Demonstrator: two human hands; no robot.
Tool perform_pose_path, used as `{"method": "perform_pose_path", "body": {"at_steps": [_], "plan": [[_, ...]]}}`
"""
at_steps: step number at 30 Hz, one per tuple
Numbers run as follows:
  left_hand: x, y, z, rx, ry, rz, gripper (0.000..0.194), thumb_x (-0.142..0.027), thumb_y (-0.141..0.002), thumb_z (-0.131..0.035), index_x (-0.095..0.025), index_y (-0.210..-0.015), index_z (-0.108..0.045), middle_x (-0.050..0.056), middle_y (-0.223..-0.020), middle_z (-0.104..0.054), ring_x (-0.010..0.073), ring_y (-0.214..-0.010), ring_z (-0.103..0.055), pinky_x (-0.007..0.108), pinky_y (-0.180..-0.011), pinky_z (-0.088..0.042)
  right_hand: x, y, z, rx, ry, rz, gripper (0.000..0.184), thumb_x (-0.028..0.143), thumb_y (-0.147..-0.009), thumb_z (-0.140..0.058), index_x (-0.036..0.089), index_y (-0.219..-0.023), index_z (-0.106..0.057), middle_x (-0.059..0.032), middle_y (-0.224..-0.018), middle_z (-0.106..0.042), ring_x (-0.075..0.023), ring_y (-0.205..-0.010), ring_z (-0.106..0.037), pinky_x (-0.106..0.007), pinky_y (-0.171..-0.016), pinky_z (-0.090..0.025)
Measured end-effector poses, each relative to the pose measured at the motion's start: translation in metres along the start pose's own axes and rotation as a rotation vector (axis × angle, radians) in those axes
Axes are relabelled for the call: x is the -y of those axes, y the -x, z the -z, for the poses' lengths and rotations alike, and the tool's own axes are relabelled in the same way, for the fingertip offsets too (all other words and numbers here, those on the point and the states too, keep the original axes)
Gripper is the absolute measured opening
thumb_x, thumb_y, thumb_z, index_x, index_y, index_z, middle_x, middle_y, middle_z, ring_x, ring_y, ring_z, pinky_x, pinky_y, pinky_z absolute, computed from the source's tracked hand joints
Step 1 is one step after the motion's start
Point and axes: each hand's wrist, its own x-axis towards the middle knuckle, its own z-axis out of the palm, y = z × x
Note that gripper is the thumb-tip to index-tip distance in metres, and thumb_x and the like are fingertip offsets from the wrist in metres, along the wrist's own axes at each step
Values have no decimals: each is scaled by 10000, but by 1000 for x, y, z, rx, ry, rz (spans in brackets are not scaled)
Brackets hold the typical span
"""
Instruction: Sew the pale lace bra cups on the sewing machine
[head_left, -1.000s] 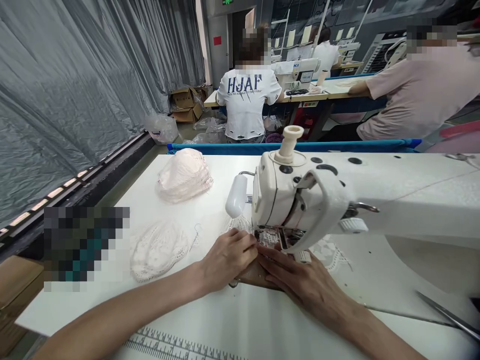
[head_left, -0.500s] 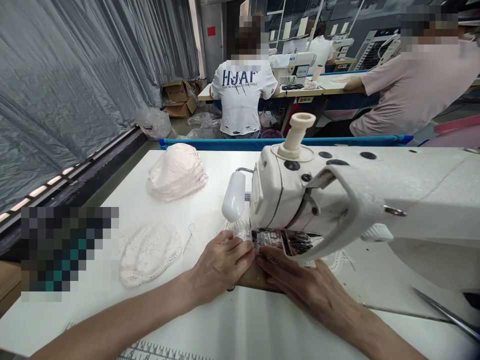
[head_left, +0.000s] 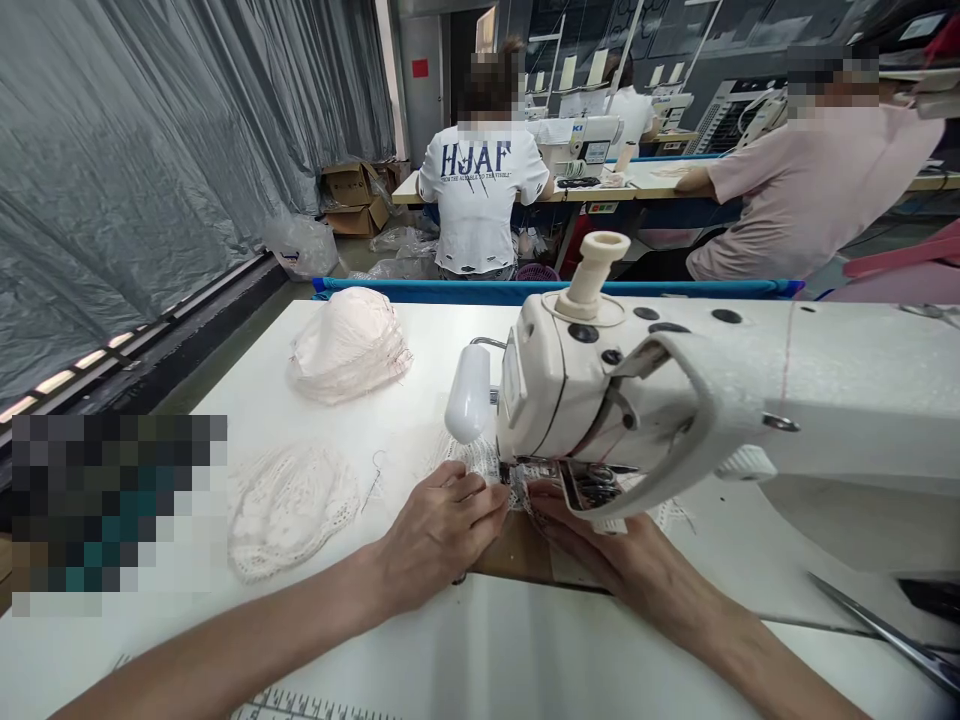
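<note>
White lace trim runs under the head of the white sewing machine. My left hand is closed, with its fingertips pinching the lace just left of the needle area. On the right, my right hand reaches under the machine head and grips the lace edge in front of the presser foot. The machine's guard and foot parts cover some of those fingers. A flat heap of white lace lies left of my left hand. Behind it sits a stack of pale pink moulded cups.
Scissors lie at the right, blades toward the machine. A printed ruler scale marks the front edge. A blue bar borders the far side. Beyond it, people in a white shirt and a pink shirt sit at other machines.
My right hand has shifted slightly right and its fingers have drawn closer together at the lace. My left hand stays nearly in place. The view has moved a little.
</note>
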Motion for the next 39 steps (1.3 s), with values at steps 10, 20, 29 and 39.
{"method": "perform_pose_path", "body": {"at_steps": [10,20,29,39], "plan": [[2,1,-2,52,4,6,196,-95,-925,-391,-152,-1011,-558,35,-998,-643,125,-872,-554,312,-784,-424,9,-10,0,-49,101,25,260,263,-940,-407,227,-1079,-623,-88,-926,-664,-233,-883,-610,-362,-704,-504],[1,-3,3,52,15,-2,206,-67,-913,-400,-145,-1030,-551,28,-977,-644,126,-877,-552,313,-792,-418,6,-8,-2,-29,53,-3,261,295,-945,-398,223,-1056,-623,-76,-830,-650,-235,-884,-596,-359,-693,-488],[1,-3,3,60,24,0,192,-69,-909,-410,-142,-1015,-553,24,-971,-643,125,-851,-553,306,-757,-420,6,-6,-3,-12,52,-15,251,284,-938,-418,239,-1104,-600,-82,-944,-654,-228,-896,-602,-340,-685,-494],[2,-3,3,60,33,-3,195,-85,-916,-405,-144,-1027,-554,33,-983,-643,129,-877,-551,306,-775,-428,5,-5,-3,-9,40,-18,257,281,-937,-409,245,-1087,-614,-68,-901,-668,-215,-843,-617,-335,-691,-505]]}}
